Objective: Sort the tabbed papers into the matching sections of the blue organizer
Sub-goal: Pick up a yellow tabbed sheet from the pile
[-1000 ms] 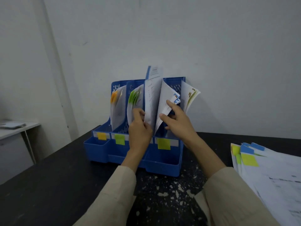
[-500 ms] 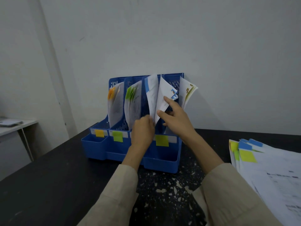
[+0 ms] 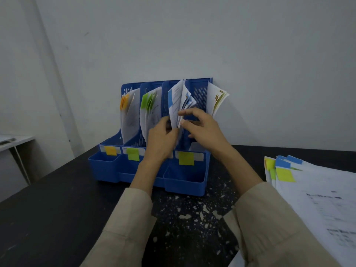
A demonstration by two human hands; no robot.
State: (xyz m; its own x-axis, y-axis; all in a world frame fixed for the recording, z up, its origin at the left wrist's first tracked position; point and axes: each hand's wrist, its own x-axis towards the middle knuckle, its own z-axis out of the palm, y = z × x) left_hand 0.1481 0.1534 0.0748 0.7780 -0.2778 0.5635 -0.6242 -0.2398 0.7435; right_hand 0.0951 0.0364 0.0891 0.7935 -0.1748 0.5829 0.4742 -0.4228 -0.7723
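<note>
On the black tabletop [image 3: 57, 209], blue-tabbed papers [image 3: 178, 105] are pinched by the left hand [image 3: 161, 139] in the blue organizer [image 3: 185, 182]'s third section; the right hand [image 3: 202, 128]'s grip is loose. Sheets could crumple or slip rightward if forced.

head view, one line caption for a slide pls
Both hands settle blue-tabbed papers into the blue organizer; unsorted stack waits at right.

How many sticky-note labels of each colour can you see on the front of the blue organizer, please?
Orange label: 1
Green label: 1
Yellow-green label: 1
Total visible: 3

The left hand covers the front of the third section of the organizer, so any label there cannot be counted.
</note>
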